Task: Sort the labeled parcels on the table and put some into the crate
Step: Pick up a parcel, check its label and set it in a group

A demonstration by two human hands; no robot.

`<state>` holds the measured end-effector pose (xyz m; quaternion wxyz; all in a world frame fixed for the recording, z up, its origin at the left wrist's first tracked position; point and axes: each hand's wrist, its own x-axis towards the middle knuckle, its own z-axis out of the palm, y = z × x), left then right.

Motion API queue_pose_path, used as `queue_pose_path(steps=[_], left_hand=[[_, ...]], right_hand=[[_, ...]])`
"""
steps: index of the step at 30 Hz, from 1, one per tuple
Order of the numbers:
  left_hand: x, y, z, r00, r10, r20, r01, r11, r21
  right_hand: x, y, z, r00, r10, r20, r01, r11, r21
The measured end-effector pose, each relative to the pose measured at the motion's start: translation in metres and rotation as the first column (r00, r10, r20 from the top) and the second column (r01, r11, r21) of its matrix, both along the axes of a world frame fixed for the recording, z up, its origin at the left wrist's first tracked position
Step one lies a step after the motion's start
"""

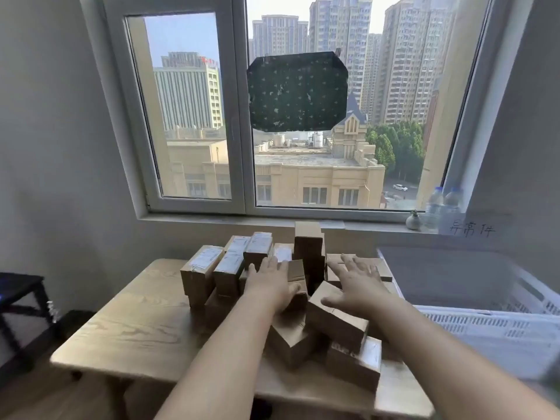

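Observation:
A heap of brown cardboard parcels point(333, 319) covers the middle of the wooden table point(136, 322). Several at the back left stand on end and show white labels point(209, 257). A tall parcel point(307, 237) rises at the back centre. My left hand point(269, 283) reaches over the heap with its fingers straight, above a small upright parcel point(295, 269). My right hand point(356, 283) is spread flat above a tilted parcel, fingers apart. Neither hand grips anything. The white perforated crate point(491, 325) stands to the right of the table, and I see nothing inside it.
The window sill point(272, 221) runs just behind the heap. Two water bottles point(444, 209) and a small vase point(413, 221) stand on it at the right. A black stand point(18, 298) is at the left. Bare tabletop lies left of the heap.

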<state>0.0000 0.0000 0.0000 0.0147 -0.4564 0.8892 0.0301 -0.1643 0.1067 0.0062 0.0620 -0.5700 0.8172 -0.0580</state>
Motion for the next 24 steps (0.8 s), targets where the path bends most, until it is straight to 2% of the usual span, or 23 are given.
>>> queue_pose_path(steps=[7,16,24], left_hand=[[0.031,-0.026,-0.027,1.000,-0.017,0.010,0.017,0.999,-0.028],[0.076,-0.071,-0.060,0.999,0.007,0.053,-0.007,1.000,0.011],[0.097,-0.124,-0.081,0.999,0.049,0.000,-0.049,0.998,0.028]], right_hand=[[0.021,-0.031,-0.031,0.999,-0.011,0.037,0.009,0.998,0.057],[0.069,-0.080,-0.055,0.996,0.071,0.047,-0.077,0.988,0.137],[0.093,-0.149,-0.071,0.980,0.188,0.067,-0.195,0.972,0.130]])
